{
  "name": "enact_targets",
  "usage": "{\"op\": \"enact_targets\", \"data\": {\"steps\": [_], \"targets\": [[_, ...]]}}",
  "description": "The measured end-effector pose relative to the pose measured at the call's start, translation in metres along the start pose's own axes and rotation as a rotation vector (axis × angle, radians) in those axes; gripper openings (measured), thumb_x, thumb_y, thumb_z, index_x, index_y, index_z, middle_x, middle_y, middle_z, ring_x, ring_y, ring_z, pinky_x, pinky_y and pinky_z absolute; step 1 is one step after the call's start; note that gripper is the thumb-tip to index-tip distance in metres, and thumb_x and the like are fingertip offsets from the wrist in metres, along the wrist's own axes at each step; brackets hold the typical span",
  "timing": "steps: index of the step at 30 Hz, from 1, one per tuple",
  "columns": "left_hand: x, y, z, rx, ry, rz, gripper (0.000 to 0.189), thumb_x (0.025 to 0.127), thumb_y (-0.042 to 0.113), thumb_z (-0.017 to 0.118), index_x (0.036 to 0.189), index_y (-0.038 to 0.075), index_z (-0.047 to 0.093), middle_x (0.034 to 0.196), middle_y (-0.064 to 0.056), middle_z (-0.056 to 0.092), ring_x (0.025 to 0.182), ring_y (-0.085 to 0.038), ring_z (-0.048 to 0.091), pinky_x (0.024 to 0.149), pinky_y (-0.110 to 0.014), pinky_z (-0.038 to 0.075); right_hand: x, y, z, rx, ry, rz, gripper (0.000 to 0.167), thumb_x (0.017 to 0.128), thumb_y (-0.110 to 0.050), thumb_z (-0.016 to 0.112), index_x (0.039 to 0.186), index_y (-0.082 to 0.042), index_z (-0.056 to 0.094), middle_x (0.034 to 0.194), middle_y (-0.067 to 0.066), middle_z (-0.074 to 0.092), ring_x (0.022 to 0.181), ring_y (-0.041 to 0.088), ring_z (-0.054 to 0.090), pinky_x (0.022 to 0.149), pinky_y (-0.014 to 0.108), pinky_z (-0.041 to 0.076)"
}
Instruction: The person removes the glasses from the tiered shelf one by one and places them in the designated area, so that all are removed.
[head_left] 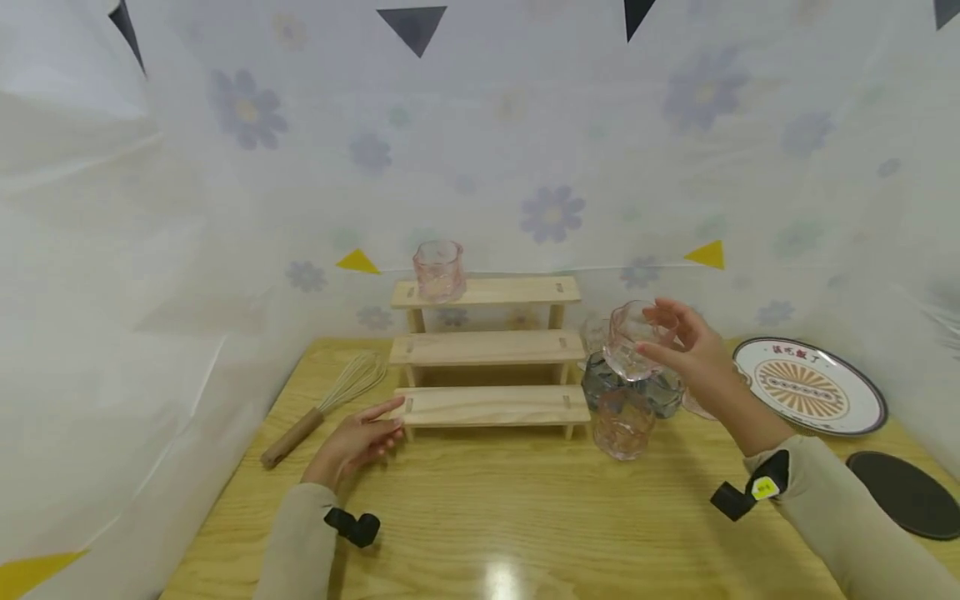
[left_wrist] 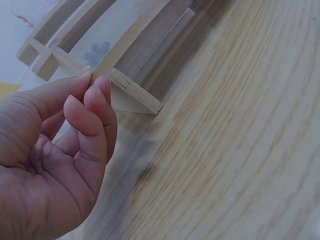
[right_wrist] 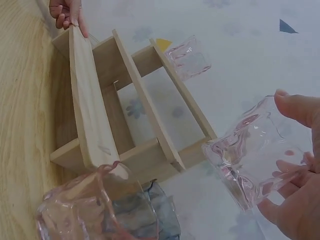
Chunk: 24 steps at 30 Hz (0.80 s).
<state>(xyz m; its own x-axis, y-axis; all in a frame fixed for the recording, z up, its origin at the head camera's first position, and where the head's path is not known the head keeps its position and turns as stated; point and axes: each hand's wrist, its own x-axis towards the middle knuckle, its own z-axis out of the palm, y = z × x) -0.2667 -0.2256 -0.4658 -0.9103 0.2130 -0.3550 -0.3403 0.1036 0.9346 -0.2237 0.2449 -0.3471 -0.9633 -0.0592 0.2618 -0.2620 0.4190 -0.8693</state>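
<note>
A three-step wooden rack (head_left: 487,406) stands on the table. My left hand (head_left: 358,443) pinches the left end of its lowest step between thumb and finger, as the left wrist view shows. My right hand (head_left: 701,358) grips a clear, pink-tinted glass cup (head_left: 630,343) and holds it in the air, right of the rack. On the left part of the top step sits a pink glass cup (head_left: 439,273). Below the lifted cup are a pink glass cup (head_left: 624,427) and blue-grey glass cups (head_left: 600,382), partly hidden by one another.
A whisk (head_left: 322,408) with a wooden handle lies left of the rack. To the right are a white patterned plate (head_left: 847,375) and a dark round mat (head_left: 903,493). A flower-printed sheet (head_left: 480,125) hangs behind the table (head_left: 465,517).
</note>
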Motion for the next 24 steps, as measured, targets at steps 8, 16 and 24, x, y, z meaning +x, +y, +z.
{"op": "enact_targets", "data": {"steps": [8,16,24], "targets": [[0.0,-0.002,-0.003,0.02,0.014,0.006,0.056,0.089,0.021,0.067,0.141,0.021,0.047,0.084,-0.001,0.069,0.063,-0.006,0.058,0.052,-0.018,0.046,-0.035,0.019,-0.021,-0.087,0.039,0.043,0.071,0.092,-0.026,0.063,0.151,-0.022,0.023,0.141,0.002,0.041,0.132,0.012,0.035,0.106,0.025,0.031],[-0.001,0.0,0.0,0.012,0.02,-0.001,0.053,0.09,0.018,0.066,0.14,0.021,0.049,0.082,0.0,0.069,0.063,-0.006,0.057,0.051,-0.017,0.046,-0.073,0.044,-0.036,-0.127,0.09,0.103,0.073,0.094,-0.024,0.06,0.152,-0.018,0.017,0.137,-0.011,0.04,0.123,-0.006,0.032,0.084,0.001,0.03],[-0.002,0.001,0.002,0.02,0.012,0.006,0.055,0.09,0.019,0.066,0.142,0.019,0.047,0.082,0.0,0.069,0.063,-0.006,0.058,0.051,-0.018,0.046,-0.093,0.073,-0.03,-0.128,0.123,0.093,0.065,0.092,-0.019,0.064,0.146,-0.007,0.029,0.125,-0.015,0.045,0.108,-0.012,0.039,0.08,0.004,0.033]]}}
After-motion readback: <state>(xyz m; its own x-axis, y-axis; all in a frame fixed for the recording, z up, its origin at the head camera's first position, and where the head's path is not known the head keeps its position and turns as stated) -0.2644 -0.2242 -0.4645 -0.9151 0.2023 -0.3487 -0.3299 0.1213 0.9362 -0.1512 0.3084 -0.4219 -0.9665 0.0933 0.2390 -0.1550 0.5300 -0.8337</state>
